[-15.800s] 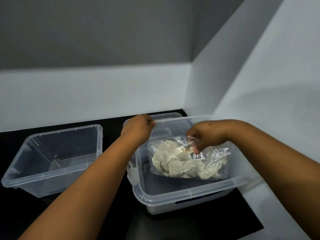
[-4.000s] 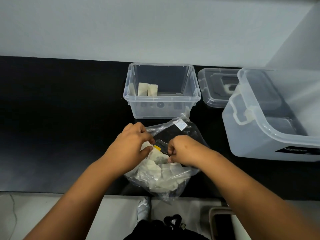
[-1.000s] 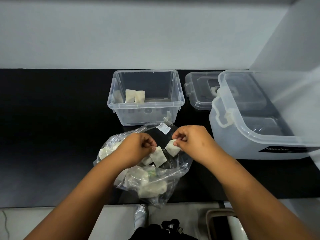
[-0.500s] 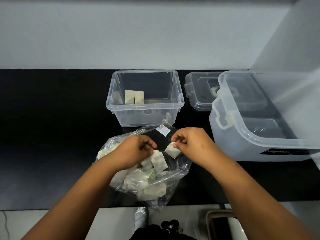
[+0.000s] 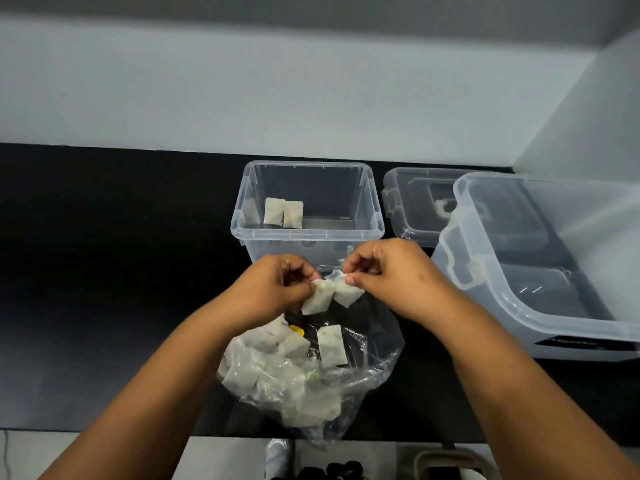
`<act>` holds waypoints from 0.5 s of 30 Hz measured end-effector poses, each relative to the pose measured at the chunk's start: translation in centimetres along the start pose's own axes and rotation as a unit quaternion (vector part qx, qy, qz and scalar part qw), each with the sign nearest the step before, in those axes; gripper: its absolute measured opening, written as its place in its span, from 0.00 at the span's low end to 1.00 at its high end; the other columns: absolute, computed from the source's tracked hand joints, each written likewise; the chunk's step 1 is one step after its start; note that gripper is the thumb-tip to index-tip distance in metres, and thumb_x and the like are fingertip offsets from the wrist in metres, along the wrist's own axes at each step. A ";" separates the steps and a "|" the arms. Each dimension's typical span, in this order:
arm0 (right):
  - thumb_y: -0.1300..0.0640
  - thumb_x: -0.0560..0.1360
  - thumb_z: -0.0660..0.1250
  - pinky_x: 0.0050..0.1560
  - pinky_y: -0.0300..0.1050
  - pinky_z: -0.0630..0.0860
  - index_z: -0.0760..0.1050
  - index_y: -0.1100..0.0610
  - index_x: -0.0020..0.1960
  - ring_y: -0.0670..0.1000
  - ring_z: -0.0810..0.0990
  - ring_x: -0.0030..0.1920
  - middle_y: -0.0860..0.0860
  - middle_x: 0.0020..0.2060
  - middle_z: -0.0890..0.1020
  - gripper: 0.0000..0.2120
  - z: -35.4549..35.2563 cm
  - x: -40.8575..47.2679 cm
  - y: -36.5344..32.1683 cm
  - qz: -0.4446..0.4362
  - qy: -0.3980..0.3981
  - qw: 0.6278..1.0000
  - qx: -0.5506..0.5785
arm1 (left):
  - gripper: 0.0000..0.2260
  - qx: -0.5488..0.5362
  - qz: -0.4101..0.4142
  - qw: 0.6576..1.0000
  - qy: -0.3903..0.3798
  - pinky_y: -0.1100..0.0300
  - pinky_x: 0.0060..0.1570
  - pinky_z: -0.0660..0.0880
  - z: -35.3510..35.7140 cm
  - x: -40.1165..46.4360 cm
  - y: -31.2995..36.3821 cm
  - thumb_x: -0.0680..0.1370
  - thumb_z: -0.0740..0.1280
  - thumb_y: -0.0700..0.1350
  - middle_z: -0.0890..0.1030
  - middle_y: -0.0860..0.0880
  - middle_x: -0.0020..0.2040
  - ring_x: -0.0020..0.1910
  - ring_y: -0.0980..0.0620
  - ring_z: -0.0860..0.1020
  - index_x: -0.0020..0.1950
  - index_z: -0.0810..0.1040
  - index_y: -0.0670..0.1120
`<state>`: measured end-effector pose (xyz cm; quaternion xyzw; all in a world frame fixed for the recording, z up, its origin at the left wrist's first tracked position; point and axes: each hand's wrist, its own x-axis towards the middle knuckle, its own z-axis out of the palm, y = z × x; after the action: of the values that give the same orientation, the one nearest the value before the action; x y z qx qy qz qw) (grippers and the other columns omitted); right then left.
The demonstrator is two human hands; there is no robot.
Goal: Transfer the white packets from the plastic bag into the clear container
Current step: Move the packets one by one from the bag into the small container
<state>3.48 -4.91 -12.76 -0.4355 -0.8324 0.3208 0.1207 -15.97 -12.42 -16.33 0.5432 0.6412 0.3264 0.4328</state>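
A crumpled clear plastic bag (image 5: 367,372) lies on the black counter in front of me, with several white packets (image 5: 330,345) inside. My left hand (image 5: 277,289) pinches one white packet (image 5: 317,299) by its top corner. My right hand (image 5: 388,271) pinches a second white packet (image 5: 348,294) beside it. Both packets hang just above the bag's open mouth, touching each other. Behind them stands the small clear container (image 5: 370,202), open, with two white packets (image 5: 283,213) upright against its left inner wall.
A bigger clear bin (image 5: 540,327) stands at the right, close to my right forearm. A clear lid (image 5: 412,202) lies behind it, next to the small container. Grey walls close the back and right. The counter's front edge runs under the bag.
Both hands have risen out of the bag and come together, each lifting its packet up toward the small container. The bag has sagged lower on the counter.
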 end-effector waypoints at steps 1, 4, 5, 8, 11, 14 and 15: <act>0.57 0.71 0.74 0.37 0.26 0.70 0.83 0.50 0.45 0.36 0.77 0.34 0.41 0.34 0.81 0.04 -0.4 0.5 -0.4 -0.005 0.002 1.000 -0.001 | 0.05 0.004 0.005 1.000 0.009 0.44 0.48 0.81 -0.5 0.3 0.4 0.76 0.68 0.38 0.84 0.44 0.42 0.43 0.42 0.83 0.46 0.82 0.48; 0.57 0.70 0.75 0.35 0.25 0.71 0.83 0.49 0.43 0.34 0.77 0.34 0.41 0.33 0.81 0.04 -2.0 2.2 -1.8 -0.028 0.016 0.999 0.020 | 0.05 -0.001 0.029 0.999 0.042 0.48 0.51 0.80 -2.1 1.4 2.1 0.76 0.68 0.39 0.84 0.46 0.43 0.44 0.48 0.82 0.45 0.81 0.48; 0.58 0.70 0.75 0.36 0.26 0.72 0.83 0.49 0.42 0.35 0.78 0.34 0.42 0.33 0.81 0.04 -2.6 2.8 -2.5 -0.038 0.020 0.999 0.025 | 0.05 -0.004 0.043 0.998 0.055 0.50 0.52 0.80 -2.8 1.8 2.7 0.76 0.68 0.39 0.83 0.46 0.44 0.44 0.49 0.81 0.45 0.81 0.48; 0.59 0.71 0.75 0.41 0.31 0.77 0.83 0.51 0.43 0.38 0.80 0.36 0.44 0.35 0.83 0.03 -4.3 5.1 -4.2 -0.058 0.028 0.997 0.030 | 0.02 0.002 0.084 0.993 0.088 0.52 0.52 0.77 -5.1 3.2 4.5 0.75 0.70 0.42 0.83 0.46 0.43 0.45 0.47 0.81 0.44 0.81 0.49; 0.59 0.71 0.75 0.42 0.33 0.78 0.83 0.53 0.44 0.40 0.81 0.38 0.44 0.36 0.84 0.04 -5.6 8.0 -5.5 -0.068 0.050 0.996 0.032 | 0.01 0.009 0.107 0.988 0.113 0.48 0.48 0.77 -7.7 4.7 5.8 0.75 0.70 0.43 0.82 0.40 0.44 0.40 0.46 0.79 0.45 0.81 0.47; 0.59 0.71 0.75 0.41 0.32 0.75 0.83 0.53 0.45 0.40 0.80 0.39 0.44 0.37 0.83 0.04 -6.0 11.2 -6.1 -0.068 0.068 0.995 -0.001 | 0.01 0.020 0.092 0.985 0.145 0.51 0.40 0.77 -10.0 6.3 6.1 0.75 0.71 0.43 0.83 0.41 0.42 0.36 0.51 0.78 0.45 0.80 0.47; 0.59 0.71 0.74 0.40 0.32 0.74 0.83 0.53 0.46 0.41 0.80 0.39 0.44 0.37 0.83 0.04 -5.7 12.3 -6.0 -0.066 0.066 0.995 -0.019 | 0.01 0.028 0.083 0.984 0.154 0.53 0.40 0.77 -10.7 6.8 5.9 0.75 0.71 0.43 0.83 0.43 0.41 0.35 0.52 0.78 0.45 0.80 0.47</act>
<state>-4.94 4.92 -5.50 -0.4018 -0.8557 0.2667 0.1876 -23.49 -4.06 -8.09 0.5497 0.6616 0.4229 0.2851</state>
